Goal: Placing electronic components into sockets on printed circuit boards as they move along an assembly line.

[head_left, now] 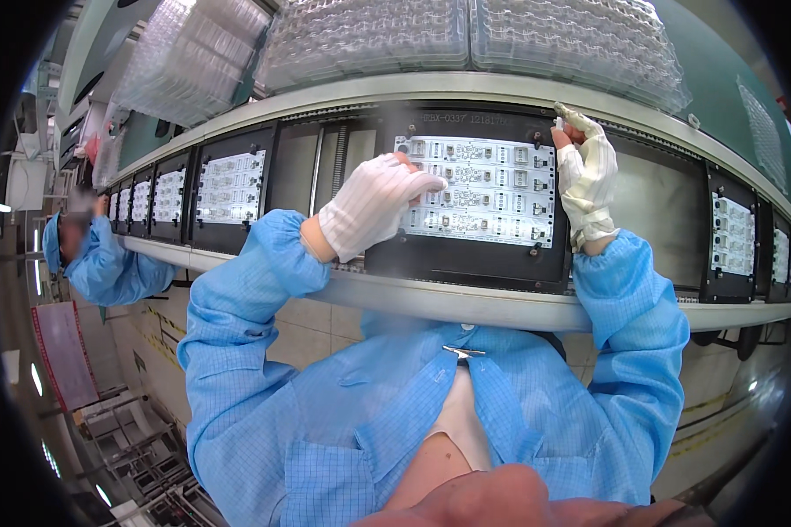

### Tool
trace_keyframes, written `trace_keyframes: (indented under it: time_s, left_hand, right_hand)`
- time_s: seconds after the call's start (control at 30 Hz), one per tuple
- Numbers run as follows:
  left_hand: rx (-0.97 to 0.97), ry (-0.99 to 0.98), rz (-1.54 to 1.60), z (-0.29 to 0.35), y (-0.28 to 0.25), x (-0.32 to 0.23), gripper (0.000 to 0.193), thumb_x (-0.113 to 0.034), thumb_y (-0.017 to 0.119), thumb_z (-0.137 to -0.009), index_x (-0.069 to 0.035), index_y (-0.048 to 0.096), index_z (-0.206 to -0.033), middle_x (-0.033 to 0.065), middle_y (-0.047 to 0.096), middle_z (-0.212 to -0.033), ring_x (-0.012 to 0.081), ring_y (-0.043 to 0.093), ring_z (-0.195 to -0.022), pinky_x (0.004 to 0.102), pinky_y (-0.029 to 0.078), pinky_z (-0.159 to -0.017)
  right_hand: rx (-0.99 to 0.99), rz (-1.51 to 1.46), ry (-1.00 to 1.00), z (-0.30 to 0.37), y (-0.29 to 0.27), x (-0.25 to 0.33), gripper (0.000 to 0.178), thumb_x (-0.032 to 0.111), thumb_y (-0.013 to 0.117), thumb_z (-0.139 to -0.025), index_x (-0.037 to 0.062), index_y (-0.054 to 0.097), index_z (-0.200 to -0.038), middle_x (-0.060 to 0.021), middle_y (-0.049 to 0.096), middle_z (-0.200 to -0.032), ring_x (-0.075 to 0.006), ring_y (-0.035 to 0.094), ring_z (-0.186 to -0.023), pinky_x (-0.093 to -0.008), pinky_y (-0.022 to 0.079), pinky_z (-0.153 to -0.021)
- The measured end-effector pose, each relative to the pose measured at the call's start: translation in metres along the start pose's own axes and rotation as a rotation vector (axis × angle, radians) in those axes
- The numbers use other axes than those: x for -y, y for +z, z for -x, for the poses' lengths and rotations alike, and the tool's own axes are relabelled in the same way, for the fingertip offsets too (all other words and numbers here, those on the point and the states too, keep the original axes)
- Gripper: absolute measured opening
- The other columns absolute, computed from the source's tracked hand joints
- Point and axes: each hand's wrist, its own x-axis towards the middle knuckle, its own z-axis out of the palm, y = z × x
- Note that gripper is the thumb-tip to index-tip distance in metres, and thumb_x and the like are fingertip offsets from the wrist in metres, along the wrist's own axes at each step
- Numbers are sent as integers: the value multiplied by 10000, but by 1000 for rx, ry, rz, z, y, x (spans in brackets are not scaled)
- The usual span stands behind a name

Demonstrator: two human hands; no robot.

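Observation:
A white circuit board panel (501, 230) with rows of small parts lies in a black carrier tray (466, 263) in front of me. My left hand (376, 200), in a white striped glove, is over the panel's left side. Its fingers are bent and pressed together at the board; whatever they pinch is too small to make out. My right hand (586, 171), also gloved, stands by the tray's upper right corner. Its thumb and fingers are curled toward each other, with a small pale bit at the tips that I cannot identify.
The tray rests on a conveyor line with metal rails (466, 297). More trays with white boards (230, 186) sit to the left, others (733, 235) to the right. Stacks of clear plastic trays (369, 44) stand beyond the far rail. Another person in blue (114, 263) works at far left.

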Motion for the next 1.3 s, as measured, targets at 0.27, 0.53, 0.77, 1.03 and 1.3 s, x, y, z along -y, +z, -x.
trace_keyframes:
  time_s: [0.27, 0.53, 0.77, 1.03, 1.3]
  left_hand:
    - [-67, 42, 70, 17, -18, 6, 362, -55, 725, -775, -90, 665, -1130, 95, 676, -877, 295, 657, -844, 401, 536, -763]
    - [-481, 0, 160, 28, -30, 28, 304, -1, 671, -821, -85, 704, -1112, 109, 700, -962, 293, 675, -859, 381, 556, -722]
    - [-441, -53, 276, 42, -15, 40, 288, 36, 606, -893, -42, 711, -1149, 137, 706, -1022, 277, 699, -912, 350, 559, -801]
    - [-421, 2, 207, 43, -8, 33, 307, 28, 645, -829, -79, 716, -1107, 115, 700, -945, 296, 673, -867, 385, 559, -756]
    - [-385, 55, 208, 44, -12, 34, 354, 55, 640, -803, -84, 721, -1118, 124, 694, -964, 300, 665, -889, 387, 558, -761]
  right_hand:
    - [194, -16, 140, 7, -31, 55, 492, 43, 723, -860, 72, 617, -1340, -27, 664, -902, -87, 588, -818, -255, 507, -753]
    - [534, 117, -137, 54, -29, 102, 761, -121, 635, -721, 136, 553, -1432, -51, 655, -820, -209, 614, -770, -330, 513, -799]
    - [647, 261, -344, 55, -22, 99, 743, -119, 621, -713, 152, 571, -1403, -26, 638, -809, -232, 606, -751, -354, 470, -760]
    - [763, 386, -388, 43, -27, 107, 682, -96, 621, -735, 132, 572, -1376, -28, 642, -815, -232, 598, -740, -357, 459, -765]
    - [746, 307, -284, 38, -22, 115, 588, -66, 562, -780, 106, 583, -1342, -55, 620, -775, -277, 592, -762, -391, 461, -809]
